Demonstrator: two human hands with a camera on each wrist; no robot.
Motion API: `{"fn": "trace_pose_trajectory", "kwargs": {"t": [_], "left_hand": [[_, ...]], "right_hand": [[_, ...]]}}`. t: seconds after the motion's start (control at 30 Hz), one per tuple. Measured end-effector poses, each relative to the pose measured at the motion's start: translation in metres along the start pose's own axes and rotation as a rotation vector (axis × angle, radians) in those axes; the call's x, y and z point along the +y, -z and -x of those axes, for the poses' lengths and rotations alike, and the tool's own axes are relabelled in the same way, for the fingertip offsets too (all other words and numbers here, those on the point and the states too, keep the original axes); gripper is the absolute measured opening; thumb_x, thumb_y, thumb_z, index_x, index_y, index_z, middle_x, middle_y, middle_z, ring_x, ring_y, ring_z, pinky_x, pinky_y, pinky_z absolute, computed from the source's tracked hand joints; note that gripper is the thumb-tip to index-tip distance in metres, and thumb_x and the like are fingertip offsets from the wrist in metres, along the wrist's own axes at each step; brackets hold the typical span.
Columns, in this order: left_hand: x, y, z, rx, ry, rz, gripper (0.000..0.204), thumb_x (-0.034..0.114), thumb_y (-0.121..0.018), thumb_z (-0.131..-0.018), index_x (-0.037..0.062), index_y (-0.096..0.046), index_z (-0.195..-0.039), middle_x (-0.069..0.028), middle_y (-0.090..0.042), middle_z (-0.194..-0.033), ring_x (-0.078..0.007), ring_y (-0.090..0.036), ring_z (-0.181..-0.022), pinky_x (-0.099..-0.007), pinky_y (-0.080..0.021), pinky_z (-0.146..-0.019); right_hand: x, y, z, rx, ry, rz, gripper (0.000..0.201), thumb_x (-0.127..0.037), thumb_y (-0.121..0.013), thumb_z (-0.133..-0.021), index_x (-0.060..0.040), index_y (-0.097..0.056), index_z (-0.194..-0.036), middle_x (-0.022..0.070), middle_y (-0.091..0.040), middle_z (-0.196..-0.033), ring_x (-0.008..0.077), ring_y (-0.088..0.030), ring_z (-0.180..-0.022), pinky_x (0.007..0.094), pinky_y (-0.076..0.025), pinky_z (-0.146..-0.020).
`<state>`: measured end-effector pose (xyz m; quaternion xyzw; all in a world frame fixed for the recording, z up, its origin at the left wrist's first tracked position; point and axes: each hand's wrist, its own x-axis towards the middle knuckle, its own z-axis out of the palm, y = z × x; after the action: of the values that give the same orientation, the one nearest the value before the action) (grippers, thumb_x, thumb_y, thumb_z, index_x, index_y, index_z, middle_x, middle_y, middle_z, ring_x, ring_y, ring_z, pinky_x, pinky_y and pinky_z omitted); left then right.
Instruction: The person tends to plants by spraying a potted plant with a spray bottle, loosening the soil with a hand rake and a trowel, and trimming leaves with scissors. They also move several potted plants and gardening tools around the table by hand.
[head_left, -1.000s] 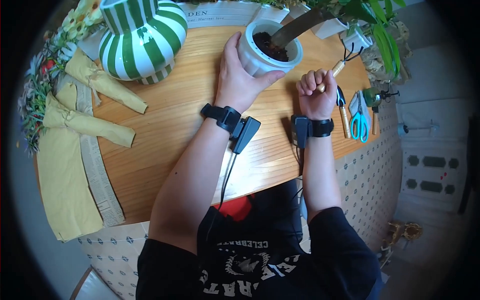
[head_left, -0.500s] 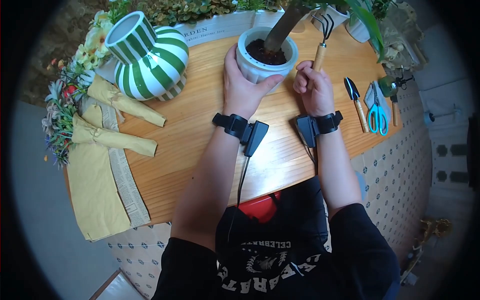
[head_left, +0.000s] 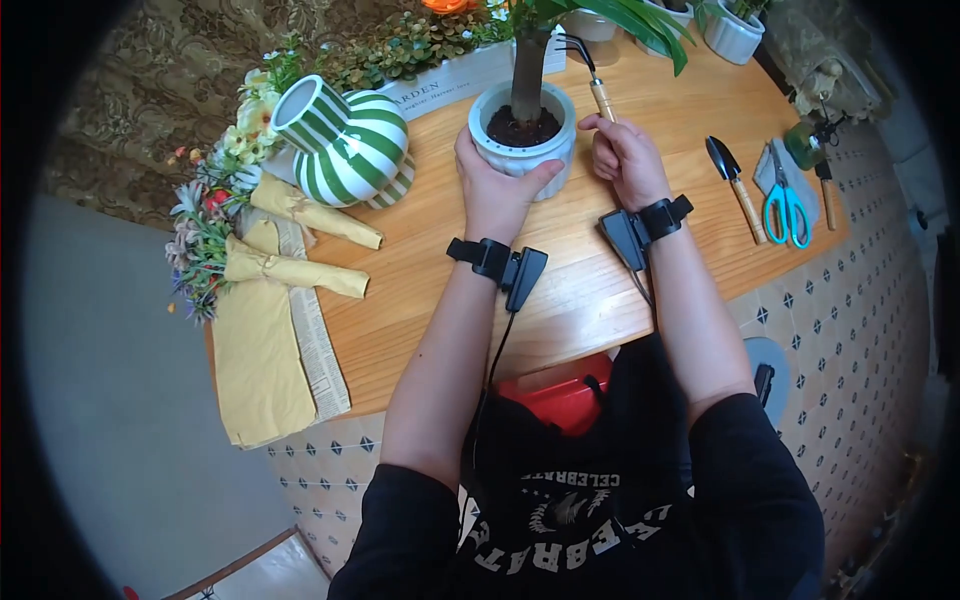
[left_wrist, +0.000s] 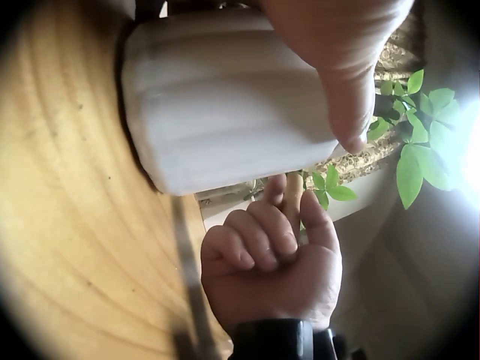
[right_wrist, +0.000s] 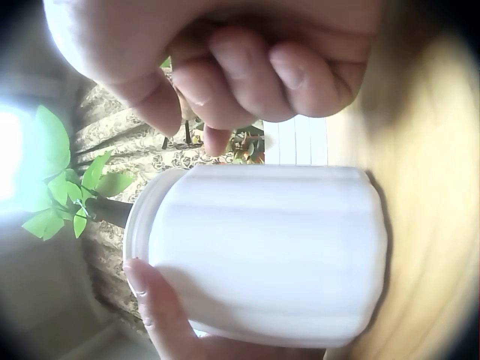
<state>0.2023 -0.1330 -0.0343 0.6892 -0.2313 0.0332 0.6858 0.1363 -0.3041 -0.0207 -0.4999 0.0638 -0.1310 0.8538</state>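
A white pot (head_left: 555, 172) with dark soil (head_left: 540, 130) and a thick-stemmed plant (head_left: 527, 75) stands on the wooden table. My left hand (head_left: 497, 196) grips its near left side, thumb along the front below the rim; the left wrist view shows that thumb across the white wall (left_wrist: 217, 105). Just right of the pot, my right hand (head_left: 632, 165) holds a small hand rake by its wooden handle (head_left: 602, 100), black tines (head_left: 576, 46) pointing up and away. Curled fingers (right_wrist: 247, 71) show in the right wrist view, apart from the pot (right_wrist: 262, 247).
A green-striped vase (head_left: 350, 150) stands at left, beside paper-wrapped flowers (head_left: 300, 270). To the right lie a trowel (head_left: 735, 185), turquoise scissors (head_left: 787, 212) and another wooden-handled tool (head_left: 829, 200). A white planter box (head_left: 440, 95) and potted plants (head_left: 735, 35) line the back.
The head view has shifted, so the scene sits further right and lower. My right hand has turned the rake from pointing right to pointing up and left. My left hand keeps its grip on the pot.
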Motion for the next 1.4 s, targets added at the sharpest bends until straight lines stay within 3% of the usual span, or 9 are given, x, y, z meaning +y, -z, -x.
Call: {"fn": "trace_pose_trajectory", "kwargs": {"t": [0.3,0.43,0.53,0.63,0.77,1.07,1.17,1.4], "left_hand": [[0.027,0.027,0.034,0.035,0.059,-0.03,0.097,0.013,-0.088,-0.055,-0.0006,-0.026,-0.13,-0.0152,-0.041,-0.125,-0.0257,-0.043,-0.119,-0.0369,-0.035,-0.102],[0.017,0.035,0.042,-0.025,0.011,-0.077,0.1,0.013,-0.085,-0.06,-0.0002,-0.021,-0.135,-0.016,-0.04,-0.129,-0.0255,-0.042,-0.121,-0.036,-0.033,-0.104],[0.007,0.04,0.045,0.031,0.071,0.125,0.102,0.011,-0.083,-0.062,0.0007,-0.016,-0.139,-0.0172,-0.037,-0.135,-0.0254,-0.039,-0.125,-0.0356,-0.031,-0.106],[0.006,0.039,0.045,-0.011,0.075,0.126,0.104,0.008,-0.082,-0.063,0.0018,-0.014,-0.141,-0.0173,-0.036,-0.137,-0.025,-0.038,-0.127,-0.0354,-0.03,-0.107],[0.012,0.037,0.047,-0.01,0.089,0.112,0.097,0.008,-0.081,-0.064,0.0016,-0.019,-0.138,-0.0157,-0.039,-0.135,-0.0233,-0.04,-0.125,-0.0351,-0.03,-0.107],[0.002,0.036,0.045,0.012,0.046,-0.004,0.084,0.022,-0.081,-0.07,-0.0001,-0.029,-0.133,-0.0153,-0.048,-0.127,-0.0242,-0.048,-0.117,-0.0359,-0.037,-0.101],[0.006,0.034,0.048,0.014,0.023,-0.041,0.075,0.02,-0.079,-0.073,0.0028,-0.032,-0.13,-0.01,-0.048,-0.125,-0.02,-0.046,-0.117,-0.0342,-0.034,-0.102],[0.012,0.033,0.048,0.016,0.034,-0.117,0.08,0.026,-0.081,-0.069,0.0015,-0.034,-0.128,-0.0117,-0.05,-0.123,-0.0217,-0.048,-0.114,-0.0349,-0.036,-0.099]], "right_hand": [[0.005,-0.003,-0.002,-0.041,-0.041,0.03,0.024,-0.025,-0.049,-0.094,-0.0038,-0.061,-0.094,-0.006,-0.035,-0.05,0.0047,-0.03,-0.042,0.0206,-0.025,-0.041],[0.007,-0.001,-0.002,-0.095,-0.055,-0.006,0.034,-0.027,-0.041,-0.097,0.0008,-0.06,-0.099,-0.0052,-0.034,-0.049,0.0054,-0.029,-0.042,0.0204,-0.025,-0.041],[0.006,0.0,-0.001,-0.161,-0.094,-0.072,0.04,-0.027,-0.035,-0.098,0.0046,-0.059,-0.104,-0.0046,-0.034,-0.049,0.0057,-0.028,-0.042,0.0203,-0.025,-0.041],[0.007,-0.001,-0.001,-0.211,-0.116,-0.106,0.042,-0.026,-0.032,-0.097,0.0065,-0.058,-0.107,-0.0043,-0.034,-0.048,0.0057,-0.027,-0.042,0.0203,-0.025,-0.04],[0.007,0.003,0.0,-0.266,-0.116,-0.136,0.041,-0.026,-0.034,-0.096,0.0068,-0.057,-0.108,-0.0042,-0.036,-0.048,0.0055,-0.029,-0.042,0.0202,-0.026,-0.041],[0.004,0.012,0.0,-0.382,-0.062,-0.268,0.041,-0.027,-0.039,-0.093,0.007,-0.057,-0.107,-0.0037,-0.038,-0.05,0.0058,-0.032,-0.045,0.0207,-0.028,-0.046],[0.005,0.013,0.003,-0.409,-0.047,-0.276,0.04,-0.025,-0.04,-0.091,0.0071,-0.057,-0.106,-0.0032,-0.038,-0.051,0.006,-0.033,-0.047,0.021,-0.029,-0.047],[0.004,0.011,0.006,-0.389,-0.058,-0.268,0.038,-0.022,-0.04,-0.088,0.0069,-0.057,-0.106,-0.0031,-0.041,-0.057,0.0059,-0.036,-0.051,0.0207,-0.032,-0.05]]}}
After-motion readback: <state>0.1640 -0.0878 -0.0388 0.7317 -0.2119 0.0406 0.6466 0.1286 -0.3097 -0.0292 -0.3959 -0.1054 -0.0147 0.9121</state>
